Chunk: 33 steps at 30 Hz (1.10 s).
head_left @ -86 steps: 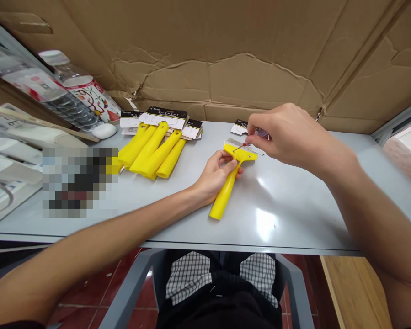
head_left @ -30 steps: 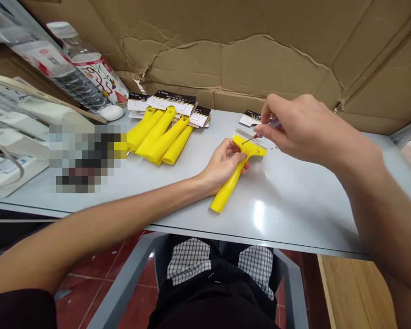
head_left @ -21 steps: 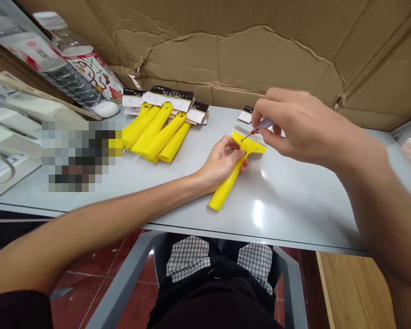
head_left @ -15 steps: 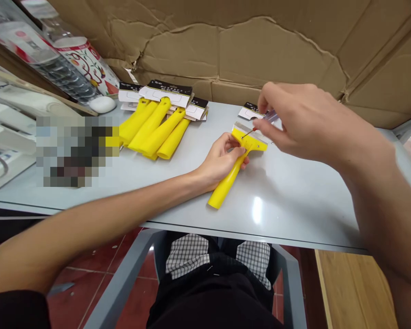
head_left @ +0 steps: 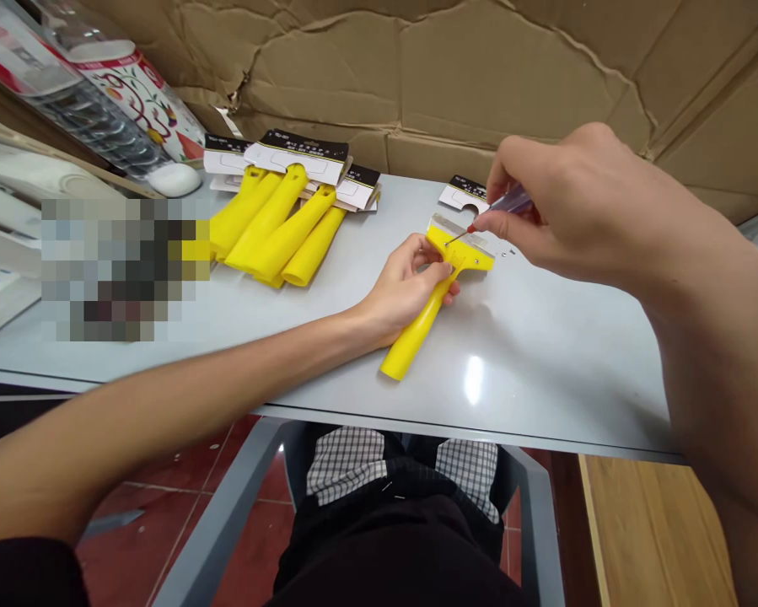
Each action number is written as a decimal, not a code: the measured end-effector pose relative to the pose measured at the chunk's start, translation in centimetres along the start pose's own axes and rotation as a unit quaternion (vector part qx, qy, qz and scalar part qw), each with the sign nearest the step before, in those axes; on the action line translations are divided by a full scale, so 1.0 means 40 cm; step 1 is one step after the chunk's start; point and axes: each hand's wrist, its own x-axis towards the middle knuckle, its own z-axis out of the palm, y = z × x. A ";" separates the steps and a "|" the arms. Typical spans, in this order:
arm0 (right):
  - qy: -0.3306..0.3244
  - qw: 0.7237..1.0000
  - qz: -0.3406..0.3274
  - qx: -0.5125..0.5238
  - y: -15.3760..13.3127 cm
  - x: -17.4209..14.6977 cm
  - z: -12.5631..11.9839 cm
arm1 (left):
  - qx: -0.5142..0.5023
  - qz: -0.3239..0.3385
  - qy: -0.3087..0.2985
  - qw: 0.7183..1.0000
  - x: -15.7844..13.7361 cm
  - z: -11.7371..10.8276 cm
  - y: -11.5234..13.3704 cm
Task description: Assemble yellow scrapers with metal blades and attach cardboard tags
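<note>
A yellow plastic scraper [head_left: 420, 324] lies on the grey table [head_left: 543, 371], its metal blade end pointing away from me. My left hand [head_left: 402, 287] grips the scraper just below its head. My right hand [head_left: 568, 202] pinches a small screwdriver [head_left: 489, 217] with a clear handle and red collar. Its tip touches the left side of the scraper's head. A few tiny screws [head_left: 508, 250] lie on the table just right of the head.
A pile of yellow scrapers [head_left: 277, 232] with black-and-white header cards lies at the back left. One loose card [head_left: 462, 194] sits behind the held scraper. Plastic bottles [head_left: 131, 88] lean at the far left. A cardboard wall [head_left: 448, 76] closes the back.
Both hands have stayed on the scraper and screwdriver. The right hand has shifted slightly, its fingers turning on the screwdriver. The camera view has tilted down and drifted.
</note>
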 end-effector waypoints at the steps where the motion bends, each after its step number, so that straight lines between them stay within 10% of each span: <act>1: 0.006 1.000 0.008 -0.016 -0.001 -0.001 0.001 | 0.002 0.001 0.000 1.000 0.000 -0.001 0.000; 13: 0.017 0.996 -0.072 0.058 0.001 -0.008 -0.003 | 0.005 0.008 -0.005 1.000 -0.001 0.001 0.000; 22: 0.022 1.000 0.013 -0.018 0.005 -0.003 -0.002 | 0.011 0.011 -0.007 1.000 0.003 -0.003 -0.006; 29: 0.036 0.992 -0.104 0.056 0.016 -0.003 0.002 | 0.002 0.009 -0.005 1.000 0.002 -0.002 -0.005; 33: 0.024 0.999 -0.037 0.014 0.007 -0.004 -0.001 | 0.001 0.008 -0.004 1.000 0.001 0.000 -0.003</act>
